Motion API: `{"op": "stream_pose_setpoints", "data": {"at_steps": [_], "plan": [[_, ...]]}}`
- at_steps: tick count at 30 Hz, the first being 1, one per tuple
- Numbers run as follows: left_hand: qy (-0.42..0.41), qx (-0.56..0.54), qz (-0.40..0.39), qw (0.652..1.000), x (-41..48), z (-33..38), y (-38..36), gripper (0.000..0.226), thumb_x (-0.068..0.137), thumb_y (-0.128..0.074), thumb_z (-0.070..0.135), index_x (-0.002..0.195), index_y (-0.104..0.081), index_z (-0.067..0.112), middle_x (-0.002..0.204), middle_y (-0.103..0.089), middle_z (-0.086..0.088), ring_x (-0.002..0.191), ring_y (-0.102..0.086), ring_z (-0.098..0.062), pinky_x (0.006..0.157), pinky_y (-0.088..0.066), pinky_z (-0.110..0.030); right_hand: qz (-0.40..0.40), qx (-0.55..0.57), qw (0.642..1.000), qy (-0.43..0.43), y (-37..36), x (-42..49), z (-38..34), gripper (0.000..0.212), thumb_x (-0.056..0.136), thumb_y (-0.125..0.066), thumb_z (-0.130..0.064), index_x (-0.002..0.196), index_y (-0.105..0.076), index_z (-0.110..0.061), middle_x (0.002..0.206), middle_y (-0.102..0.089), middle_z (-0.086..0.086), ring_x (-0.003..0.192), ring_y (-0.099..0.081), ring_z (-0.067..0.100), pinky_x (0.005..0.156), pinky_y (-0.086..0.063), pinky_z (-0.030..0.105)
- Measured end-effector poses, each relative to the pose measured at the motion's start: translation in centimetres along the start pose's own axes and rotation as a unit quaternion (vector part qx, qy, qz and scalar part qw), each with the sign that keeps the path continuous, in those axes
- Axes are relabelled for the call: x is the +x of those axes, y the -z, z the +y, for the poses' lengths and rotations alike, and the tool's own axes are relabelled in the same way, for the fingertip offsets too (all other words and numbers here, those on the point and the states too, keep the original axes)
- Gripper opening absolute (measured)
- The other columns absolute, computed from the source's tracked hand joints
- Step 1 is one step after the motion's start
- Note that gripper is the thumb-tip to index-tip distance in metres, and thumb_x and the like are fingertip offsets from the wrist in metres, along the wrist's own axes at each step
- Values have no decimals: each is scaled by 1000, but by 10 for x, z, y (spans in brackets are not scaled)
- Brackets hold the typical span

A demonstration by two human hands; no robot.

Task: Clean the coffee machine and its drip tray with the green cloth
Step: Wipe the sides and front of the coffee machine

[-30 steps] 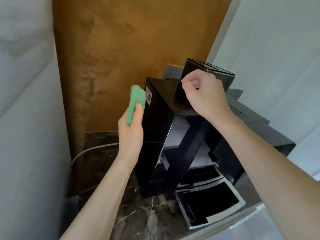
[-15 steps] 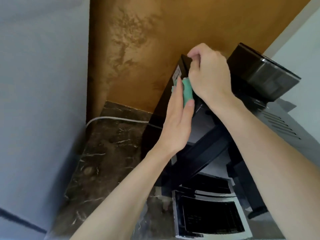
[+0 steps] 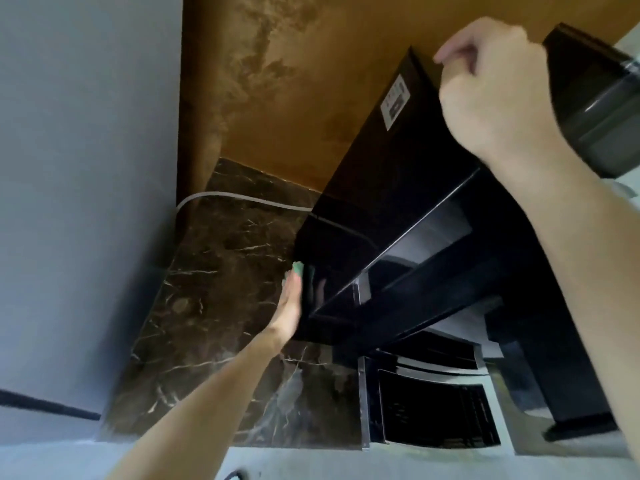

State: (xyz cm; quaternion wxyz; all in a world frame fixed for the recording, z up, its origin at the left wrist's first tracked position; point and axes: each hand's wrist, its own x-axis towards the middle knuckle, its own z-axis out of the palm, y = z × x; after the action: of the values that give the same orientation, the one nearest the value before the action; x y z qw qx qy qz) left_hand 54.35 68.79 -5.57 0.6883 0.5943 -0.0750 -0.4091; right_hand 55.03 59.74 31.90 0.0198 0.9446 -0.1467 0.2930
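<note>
The black glossy coffee machine (image 3: 374,188) stands on the dark marble counter (image 3: 221,306), its left side panel facing me. My left hand (image 3: 291,303) presses the green cloth (image 3: 298,270) flat against the lower part of that side panel; only a small edge of the cloth shows past my fingertips. My right hand (image 3: 491,88) grips the top rear edge of the machine. The drip tray (image 3: 433,410), black with a silver rim, sits at the machine's front base.
A white cable (image 3: 242,199) runs along the counter behind the machine. A grey wall (image 3: 86,168) closes in the left side and an ochre wall (image 3: 311,81) stands behind. A dark bean hopper (image 3: 595,109) rises at the top right.
My left hand has slid the cloth from the top of the side panel down to its lower part. My right hand has stayed on the top edge. The camera has tilted lower.
</note>
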Motion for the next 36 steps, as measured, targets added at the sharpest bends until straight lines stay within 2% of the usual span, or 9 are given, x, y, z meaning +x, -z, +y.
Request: {"op": "stream_pose_setpoints", "data": {"at_steps": [3, 5, 7, 13, 17, 21, 29, 32, 36], "plan": [[13, 10, 7, 1000, -12, 3, -2, 88, 88, -15, 89, 162, -3, 43, 170, 7, 20, 157, 9, -4, 129, 6, -47, -2, 4, 1000, 0, -2, 1, -1, 35, 98, -40, -19, 118, -68, -12, 112, -69, 8, 103, -65, 18, 80, -51, 19], [19, -9, 9, 1000, -16, 6, -5, 92, 82, -16, 97, 160, -9, 50, 170, 2, 20, 158, 5, -5, 129, 3, -49, -5, 5, 1000, -13, -1, 1, -1, 32, 99, -42, -19, 116, -68, -13, 106, -69, 5, 95, -65, 15, 70, -47, 11], [-10, -21, -6, 1000, -16, 24, -14, 99, 73, -20, 104, 159, -12, 55, 172, -5, 19, 159, -1, -7, 129, -1, -51, -19, 13, 999, -25, 0, 2, -4, 30, 99, -43, -19, 113, -69, -14, 101, -69, 3, 93, -66, 17, 72, -53, 20], [-235, 1, -38, 971, -69, 207, -72, 92, 83, -19, 85, 163, -4, 43, 171, 1, 21, 157, 2, -2, 130, -4, -46, -7, 13, 997, -71, 7, -5, -13, 31, 103, -43, -24, 116, -71, -17, 105, -72, 2, 92, -69, 19, 75, -55, 29], [-385, -7, -60, 921, -67, 245, -84, 76, 97, -21, 73, 163, -4, 42, 171, 0, 22, 156, 4, 3, 130, -3, -48, 20, 0, 994, -109, 7, -6, -11, 33, 103, -43, -29, 113, -73, -20, 104, -72, -1, 89, -68, 18, 67, -46, 26], [-226, -99, -45, 968, -53, 187, -64, 71, 103, -19, 71, 164, -8, 39, 171, -11, 18, 157, -11, -4, 124, -9, -31, 3, -17, 993, -113, 5, -4, -6, 30, 99, -47, -33, 103, -74, -22, 90, -67, -4, 75, -58, 14, 54, -36, 22], [25, -21, -38, 999, -10, -33, 9, 103, 71, -24, 105, 159, -24, 50, 167, -32, 8, 152, -33, -17, 127, -21, -51, -4, -13, 994, -111, 6, -7, -11, 28, 100, -50, -37, 105, -76, -25, 90, -71, -5, 77, -66, 13, 64, -52, 25], [37, -28, 9, 999, -20, 11, -6, 108, 69, -26, 105, 160, -20, 47, 168, -27, 8, 153, -31, -21, 126, -21, -53, -8, -12, 994, -113, 8, -8, -10, 27, 101, -50, -36, 105, -75, -25, 90, -70, -5, 76, -62, 12, 57, -44, 21], [-162, -38, -36, 985, -46, 165, -55, 98, 79, -21, 94, 163, -10, 44, 172, -11, 15, 158, -11, -10, 129, -10, -47, -9, -12, 993, -119, 8, -7, -10, 29, 102, -47, -34, 106, -74, -24, 92, -69, -3, 77, -60, 15, 59, -44, 23]]}}
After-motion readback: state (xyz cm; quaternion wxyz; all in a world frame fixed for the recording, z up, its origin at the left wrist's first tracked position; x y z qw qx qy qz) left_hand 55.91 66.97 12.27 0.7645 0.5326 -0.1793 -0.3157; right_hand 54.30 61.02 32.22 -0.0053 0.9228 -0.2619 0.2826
